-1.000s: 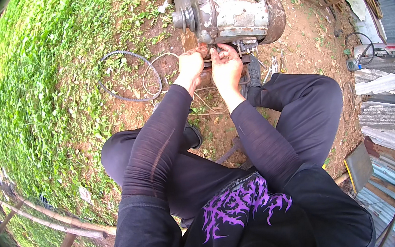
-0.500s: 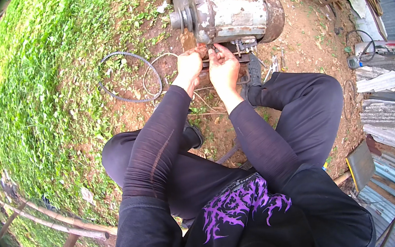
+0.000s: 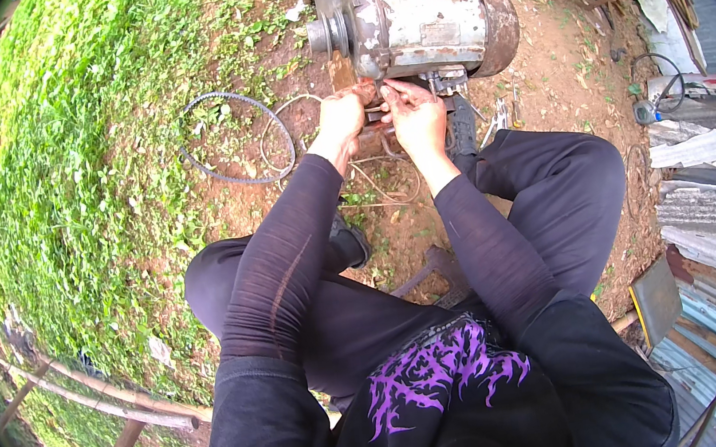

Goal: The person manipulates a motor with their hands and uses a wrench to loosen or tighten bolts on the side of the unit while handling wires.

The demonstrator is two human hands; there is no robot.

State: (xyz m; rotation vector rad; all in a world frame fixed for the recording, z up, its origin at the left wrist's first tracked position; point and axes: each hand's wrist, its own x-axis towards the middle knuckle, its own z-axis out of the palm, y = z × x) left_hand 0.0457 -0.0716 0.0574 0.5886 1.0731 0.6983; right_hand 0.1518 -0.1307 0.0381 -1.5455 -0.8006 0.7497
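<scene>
Fingers (image 3: 406, 90) of bare left hand (image 3: 340, 118) and bare right hand (image 3: 420, 119) curl beside rusty white cylindrical metal motor (image 3: 431, 20); their grip I cannot tell.

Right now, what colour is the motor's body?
The motor is patchy white with rusty brown spots; best seen in the head view.

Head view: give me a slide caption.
Left hand and right hand close together beside a paint-chipped motor, with a looped belt lying to the left.

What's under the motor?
Below the near edge of the motor: the left hand, the right hand and part of a rusty metal frame. Most of the underside can't be seen: the motor's body and the hands cover it.
</scene>
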